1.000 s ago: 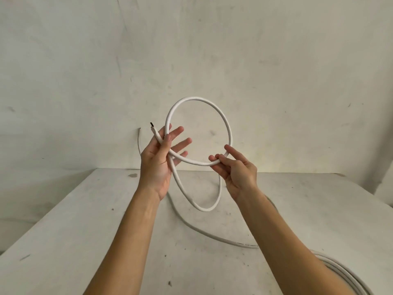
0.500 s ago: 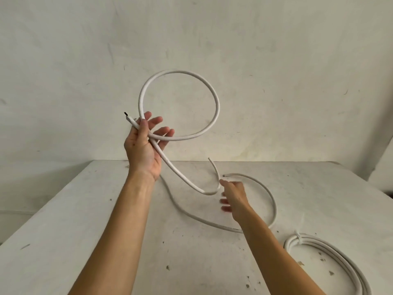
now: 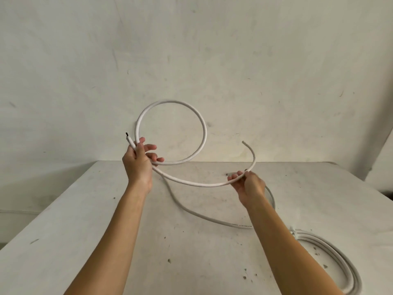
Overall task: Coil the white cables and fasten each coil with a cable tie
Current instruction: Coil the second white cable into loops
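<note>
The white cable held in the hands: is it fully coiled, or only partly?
Partly. The white cable makes one loop above the left hand; the rest runs uncoiled to the right hand, which pinches it.

You have one view only, worn on your head and tilted forward and down. Both forearms come in from the bottom edge, and your left hand [image 3: 138,165] and right hand [image 3: 248,186] hold the white cable [image 3: 204,133] close to the lens, near the frame's centre. The table [image 3: 102,231] fills the lower half and the wall [image 3: 191,50] faces you across the upper half. The wide lens seems to bend the right edge, where a coil [image 3: 340,262] runs off at lower right.
</note>
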`<state>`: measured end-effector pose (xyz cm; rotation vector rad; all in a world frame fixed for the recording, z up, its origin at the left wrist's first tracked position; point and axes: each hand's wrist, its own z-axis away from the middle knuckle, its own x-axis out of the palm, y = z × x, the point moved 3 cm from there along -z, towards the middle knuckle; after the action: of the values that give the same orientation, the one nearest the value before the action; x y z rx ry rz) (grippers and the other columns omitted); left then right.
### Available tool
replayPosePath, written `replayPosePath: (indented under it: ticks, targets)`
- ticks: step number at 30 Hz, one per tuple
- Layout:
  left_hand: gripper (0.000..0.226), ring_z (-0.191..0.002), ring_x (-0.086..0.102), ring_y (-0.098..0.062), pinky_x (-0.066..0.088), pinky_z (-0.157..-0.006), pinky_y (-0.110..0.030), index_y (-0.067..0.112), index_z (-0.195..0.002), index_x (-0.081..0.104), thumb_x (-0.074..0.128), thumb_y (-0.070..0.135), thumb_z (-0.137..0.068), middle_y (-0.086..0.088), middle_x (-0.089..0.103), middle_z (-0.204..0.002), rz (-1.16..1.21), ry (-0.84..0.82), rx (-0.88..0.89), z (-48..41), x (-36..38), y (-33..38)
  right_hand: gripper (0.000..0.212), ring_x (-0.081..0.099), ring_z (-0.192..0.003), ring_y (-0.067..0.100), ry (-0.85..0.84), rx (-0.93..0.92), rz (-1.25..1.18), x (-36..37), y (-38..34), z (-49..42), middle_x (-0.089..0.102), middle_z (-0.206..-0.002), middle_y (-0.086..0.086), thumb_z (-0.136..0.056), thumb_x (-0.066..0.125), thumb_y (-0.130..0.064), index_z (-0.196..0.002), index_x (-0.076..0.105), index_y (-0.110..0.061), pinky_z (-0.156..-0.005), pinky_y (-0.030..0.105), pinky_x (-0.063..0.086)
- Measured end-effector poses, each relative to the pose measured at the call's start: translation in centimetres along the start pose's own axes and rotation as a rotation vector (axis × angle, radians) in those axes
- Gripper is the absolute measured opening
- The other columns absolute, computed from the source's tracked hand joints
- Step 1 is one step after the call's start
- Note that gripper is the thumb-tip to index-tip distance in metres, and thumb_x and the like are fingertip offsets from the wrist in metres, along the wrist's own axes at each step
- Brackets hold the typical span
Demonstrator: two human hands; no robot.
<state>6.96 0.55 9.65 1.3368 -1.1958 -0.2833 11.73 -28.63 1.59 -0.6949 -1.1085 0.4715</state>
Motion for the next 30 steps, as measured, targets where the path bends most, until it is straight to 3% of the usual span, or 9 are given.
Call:
replayPosePath:
  ticks: [3, 8, 11, 14, 16, 20, 25, 28, 30]
  targets:
    - [0.023, -0.046, 0.053, -0.015, 0.057, -0.051, -0.03, 0.003, -0.123, 0.054, 0.041, 0.016, -0.109, -0.013, 0.068, -0.087, 0.008, -0.001, -0.058, 0.4, -0.6, -1.4, 0.021, 0.054, -0.045, 0.019, -0.071, -0.189, 0.137, 0.4, -2.4, 1.0, 0.052, -0.076, 0.012, -0.11, 0.044, -0.01, -0.098, 0.059, -0.002, -0.05, 0.035, 0.058]
    - [0.02, -0.075, 0.077, -0.029, 0.064, -0.067, -0.046, 0.003, -0.119, 0.056, 0.045, 0.015, -0.108, -0.015, 0.075, -0.102, 0.133, -0.053, -0.151, 0.1, -0.4, -1.6, 0.022, 0.048, -0.042, 0.017, -0.213, -0.389, 0.45, 0.2, -4.0, 3.1, 0.049, -0.07, 0.007, -0.109, 0.045, -0.012, -0.109, 0.068, -0.009, -0.045, 0.032, 0.054]
    - [0.018, -0.067, 0.073, -0.023, 0.063, -0.065, -0.041, 0.006, -0.116, 0.059, 0.046, 0.015, -0.108, -0.012, 0.074, -0.096, 0.107, -0.077, -0.147, -0.5, -0.7, -1.1, 0.025, 0.049, -0.043, 0.017, -0.276, -0.445, 0.585, -0.7, -4.1, 3.9, 0.051, -0.069, 0.007, -0.109, 0.046, -0.01, -0.116, 0.069, -0.017, -0.046, 0.035, 0.056]
    - [0.018, -0.05, 0.057, -0.014, 0.056, -0.052, -0.031, 0.009, -0.113, 0.062, 0.047, 0.016, -0.108, -0.007, 0.066, -0.085, -0.034, -0.149, -0.101, -0.4, -1.1, -1.5, 0.026, 0.052, -0.044, 0.021, -0.32, -0.481, 0.684, -1.5, -4.0, 4.3, 0.054, -0.067, 0.006, -0.109, 0.046, -0.01, -0.11, 0.072, -0.011, -0.046, 0.037, 0.058]
    - [0.018, -0.046, 0.05, -0.011, 0.055, -0.049, -0.029, 0.013, -0.115, 0.062, 0.045, 0.016, -0.108, -0.001, 0.059, -0.076, -0.19, -0.198, -0.021, -0.1, -1.4, -2.3, 0.028, 0.053, -0.044, 0.022, -0.326, -0.483, 0.697, -1.7, -4.0, 4.4, 0.055, -0.068, 0.006, -0.108, 0.046, -0.01, -0.108, 0.073, -0.017, -0.046, 0.037, 0.058]
    - [0.028, -0.046, 0.055, -0.01, 0.063, -0.056, -0.046, 0.028, -0.128, 0.061, 0.046, 0.02, -0.107, 0.008, 0.053, -0.058, -0.619, -0.4, 0.044, 0.8, -2.0, -4.6, 0.032, 0.049, -0.041, 0.02, -0.288, -0.453, 0.602, -1.8, -5.0, 3.8, 0.053, -0.064, 0.005, -0.106, 0.047, -0.012, -0.122, 0.071, -0.025, -0.042, 0.035, 0.054]
    - [0.03, -0.046, 0.057, -0.011, 0.062, -0.061, -0.054, 0.031, -0.133, 0.058, 0.045, 0.022, -0.107, -0.003, 0.054, -0.07, -0.909, -0.684, -0.041, 2.8, -1.7, -7.9, 0.03, 0.044, -0.034, 0.017, -0.325, -0.473, 0.701, -1.1, -4.2, 3.8, 0.048, -0.052, -0.004, -0.107, 0.054, -0.034, -0.135, 0.063, -0.037, -0.035, 0.027, 0.045]
    - [0.028, -0.042, 0.056, -0.009, 0.061, -0.053, -0.039, 0.034, -0.131, 0.057, 0.043, 0.027, -0.108, -0.004, 0.058, -0.078, -1.028, -0.801, -0.036, 3.7, -1.4, -9.0, 0.037, 0.042, -0.04, 0.014, -0.335, -0.445, 0.692, -1.3, -3.5, 3.2, 0.049, -0.054, -0.001, -0.105, 0.052, -0.019, -0.137, 0.064, -0.033, -0.037, 0.025, 0.037]
    - [0.03, -0.04, 0.055, -0.007, 0.051, -0.045, -0.025, 0.033, -0.135, 0.055, 0.042, 0.03, -0.108, -0.005, 0.062, -0.079, -1.123, -0.865, 0.047, 4.7, -1.5, -9.6, 0.041, 0.04, -0.044, 0.011, -0.279, -0.42, 0.716, -1.6, -3.4, 2.7, 0.056, -0.065, 0.001, -0.104, 0.049, -0.013, -0.135, 0.066, -0.033, -0.039, 0.024, 0.033]
